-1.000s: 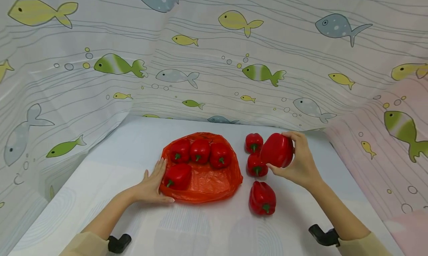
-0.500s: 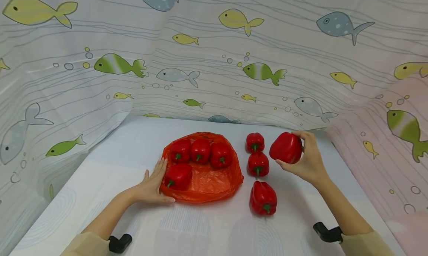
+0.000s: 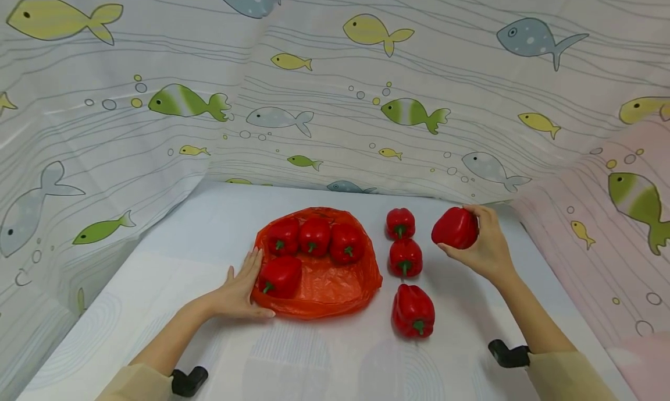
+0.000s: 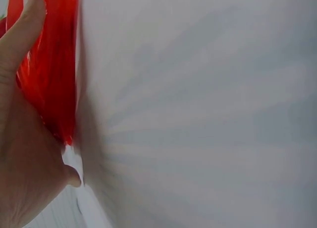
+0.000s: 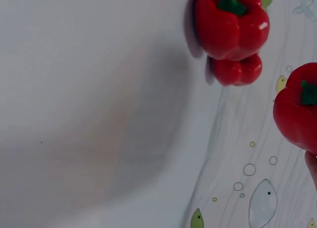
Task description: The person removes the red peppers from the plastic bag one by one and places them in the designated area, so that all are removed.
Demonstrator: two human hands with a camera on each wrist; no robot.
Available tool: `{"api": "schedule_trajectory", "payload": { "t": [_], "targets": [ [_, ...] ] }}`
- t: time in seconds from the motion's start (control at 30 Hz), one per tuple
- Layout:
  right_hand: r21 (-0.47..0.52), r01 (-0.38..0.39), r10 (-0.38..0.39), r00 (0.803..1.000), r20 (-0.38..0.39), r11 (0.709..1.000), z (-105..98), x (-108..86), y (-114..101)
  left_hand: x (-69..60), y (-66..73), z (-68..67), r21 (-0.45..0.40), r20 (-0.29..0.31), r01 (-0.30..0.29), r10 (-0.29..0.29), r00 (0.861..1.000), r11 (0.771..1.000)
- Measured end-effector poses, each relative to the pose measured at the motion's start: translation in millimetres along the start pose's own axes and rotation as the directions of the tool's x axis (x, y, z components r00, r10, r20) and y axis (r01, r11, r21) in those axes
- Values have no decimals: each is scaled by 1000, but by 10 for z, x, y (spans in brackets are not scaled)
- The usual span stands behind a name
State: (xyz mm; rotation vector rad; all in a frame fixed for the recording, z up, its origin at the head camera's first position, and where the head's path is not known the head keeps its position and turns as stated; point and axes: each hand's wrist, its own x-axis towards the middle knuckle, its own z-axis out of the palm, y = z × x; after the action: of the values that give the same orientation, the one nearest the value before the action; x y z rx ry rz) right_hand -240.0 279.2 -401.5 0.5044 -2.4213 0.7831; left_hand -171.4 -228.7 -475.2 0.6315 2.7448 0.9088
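In the head view an orange-red plastic bag [image 3: 335,281] lies open with four red peppers inside, three in a back row and one pepper [image 3: 280,277] at the front left. The left hand [image 3: 238,290] rests against the bag's left side, fingers extended; the left wrist view shows this hand [image 4: 29,154] beside the bag [image 4: 54,74]. At the right, the right hand [image 3: 487,244] pinches a red pepper [image 3: 455,228] between thumb and fingers, seemingly above the table. That pepper [image 5: 297,109] shows at the right edge of the right wrist view.
Between the bag and the right hand, three peppers stand in a column: a back pepper [image 3: 400,223], a middle pepper [image 3: 405,258] and a front pepper [image 3: 413,311]. A fish-print sheet [image 3: 324,87] rises behind and beside the white table [image 3: 209,360].
The right hand has moved right with its pepper, away from the column of peppers, and the middle and back peppers show more fully. The left hand and the bag have stayed in place.
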Motion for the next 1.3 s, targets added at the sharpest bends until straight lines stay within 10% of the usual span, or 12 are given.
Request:
{"api": "schedule_trajectory", "payload": {
  "t": [0.33,0.7,1.3],
  "targets": [
    [-8,-44,45,994,103,999,112,46,185,-13,-13,-1,0,-3,-2,2,1000,1000],
    [-75,-115,134,928,349,991,324,102,341,-14,9,-11,-5,11,18,-18,1000,1000],
    [-197,-84,164,883,439,977,527,266,397,-15,-6,17,2,11,14,-14,1000,1000]
  ]
}}
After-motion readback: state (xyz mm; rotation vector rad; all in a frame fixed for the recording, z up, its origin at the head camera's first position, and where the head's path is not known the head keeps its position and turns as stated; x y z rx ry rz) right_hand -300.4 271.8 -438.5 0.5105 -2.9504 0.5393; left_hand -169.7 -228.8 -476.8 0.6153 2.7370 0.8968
